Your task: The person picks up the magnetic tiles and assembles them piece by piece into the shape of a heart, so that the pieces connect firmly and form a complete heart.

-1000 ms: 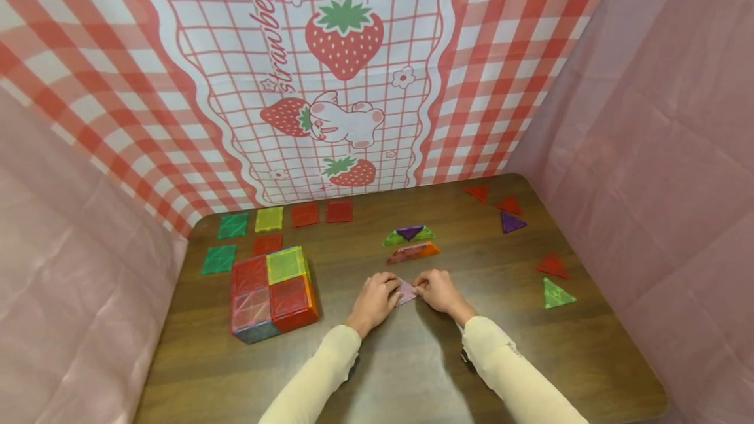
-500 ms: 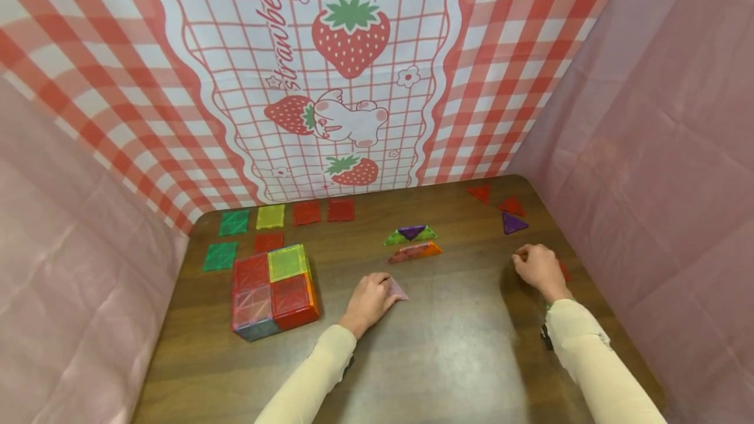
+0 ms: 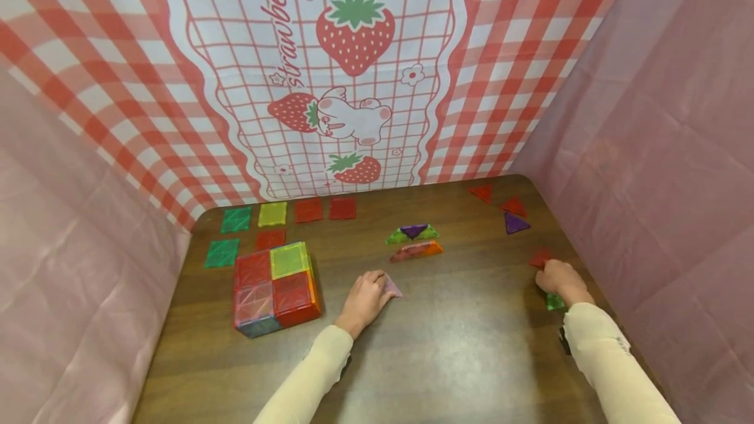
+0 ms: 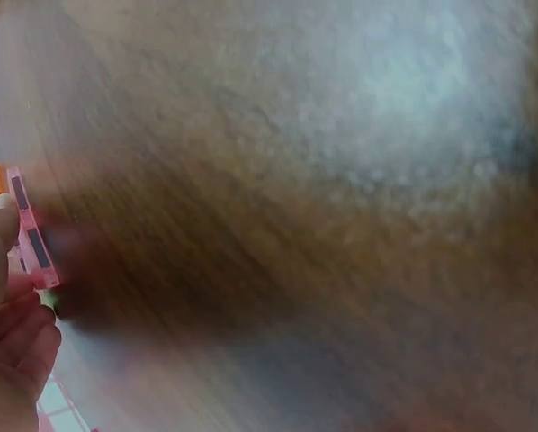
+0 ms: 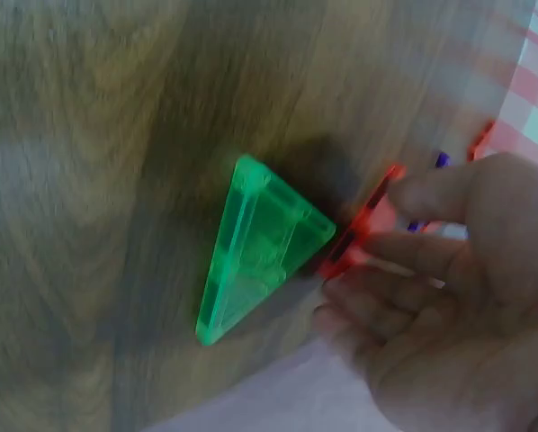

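In the head view, my left hand (image 3: 364,298) pinches a translucent pink triangular magnetic tile (image 3: 391,286) just above the middle of the table's front half. The left wrist view shows that tile's pink edge (image 4: 35,236) between thumb and fingers. Far to the right, my right hand (image 3: 562,280) grips a red triangular magnetic tile (image 3: 540,258), partly hidden by the fingers. In the right wrist view, the red tile (image 5: 363,225) is tilted between thumb and fingers. A green triangular tile (image 5: 262,247) lies flat beside it, mostly under the right hand in the head view.
A block of square tiles (image 3: 277,290) stands left of the left hand. Several loose square tiles (image 3: 272,214) lie behind it. Two low tile pieces, one green and purple (image 3: 412,233), one pink and orange (image 3: 415,251), stand mid-table. More triangles (image 3: 516,223) lie at back right.
My right hand has left the pink tile, swung right across the table and taken hold of the red triangle, which has shifted slightly left. My left hand still holds the pink tile, slightly farther left.
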`<action>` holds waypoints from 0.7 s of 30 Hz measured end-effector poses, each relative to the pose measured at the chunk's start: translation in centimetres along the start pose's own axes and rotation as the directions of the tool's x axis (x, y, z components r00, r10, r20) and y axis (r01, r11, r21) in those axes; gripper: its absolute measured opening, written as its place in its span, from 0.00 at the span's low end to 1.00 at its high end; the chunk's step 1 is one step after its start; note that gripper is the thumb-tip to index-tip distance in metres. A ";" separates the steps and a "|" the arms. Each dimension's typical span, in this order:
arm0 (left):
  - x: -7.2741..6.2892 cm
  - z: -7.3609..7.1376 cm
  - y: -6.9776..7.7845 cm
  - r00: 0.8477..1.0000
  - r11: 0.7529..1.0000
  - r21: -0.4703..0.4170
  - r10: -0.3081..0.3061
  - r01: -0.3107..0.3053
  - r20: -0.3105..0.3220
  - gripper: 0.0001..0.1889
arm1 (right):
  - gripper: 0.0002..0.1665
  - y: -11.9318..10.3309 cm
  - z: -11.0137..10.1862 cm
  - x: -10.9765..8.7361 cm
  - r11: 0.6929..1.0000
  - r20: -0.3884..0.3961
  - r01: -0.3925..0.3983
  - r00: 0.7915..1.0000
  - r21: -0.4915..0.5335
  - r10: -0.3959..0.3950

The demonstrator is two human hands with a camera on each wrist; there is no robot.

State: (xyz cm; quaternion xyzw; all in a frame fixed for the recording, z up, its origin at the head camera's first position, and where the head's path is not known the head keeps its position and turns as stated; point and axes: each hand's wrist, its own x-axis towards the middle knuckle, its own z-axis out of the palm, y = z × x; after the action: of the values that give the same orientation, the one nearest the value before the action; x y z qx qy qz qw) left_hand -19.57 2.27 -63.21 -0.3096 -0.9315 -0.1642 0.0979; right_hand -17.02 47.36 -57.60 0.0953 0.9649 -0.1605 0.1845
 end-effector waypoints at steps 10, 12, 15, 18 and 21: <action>-0.1 -0.1 0.0 1.000 1.000 -0.025 -0.009 0.009 -0.007 0.19 | 0.36 -4.2 3.1 0.1 0.971 -0.099 0.238 0.966 -0.030 -0.240; 0.0 -0.1 0.1 1.000 1.000 -0.024 -0.009 0.009 -0.004 0.20 | 0.35 -5.4 3.8 0.0 0.956 -0.118 0.289 0.949 -0.043 -0.292; 0.2 -0.2 0.3 1.000 1.000 -0.010 -0.007 0.007 0.002 0.20 | 0.34 -7.2 5.0 -0.1 0.927 -0.155 0.367 0.914 -0.074 -0.375; 0.3 -0.1 0.4 1.000 1.000 0.010 0.000 0.000 0.009 0.21 | 0.33 -8.8 6.3 -0.3 0.895 -0.181 0.434 0.876 -0.103 -0.446; 0.4 0.1 0.6 1.000 1.000 0.027 0.009 -0.009 0.010 0.21 | 0.33 -10.7 7.6 -0.7 0.857 -0.175 0.496 0.839 -0.143 -0.515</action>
State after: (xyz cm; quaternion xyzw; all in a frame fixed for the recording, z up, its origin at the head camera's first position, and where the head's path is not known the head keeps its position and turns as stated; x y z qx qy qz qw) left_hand -19.57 2.97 -63.03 -0.3131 -0.9327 -0.1494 0.0984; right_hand -16.51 34.68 -61.11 -0.1550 0.9760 -0.1480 0.0384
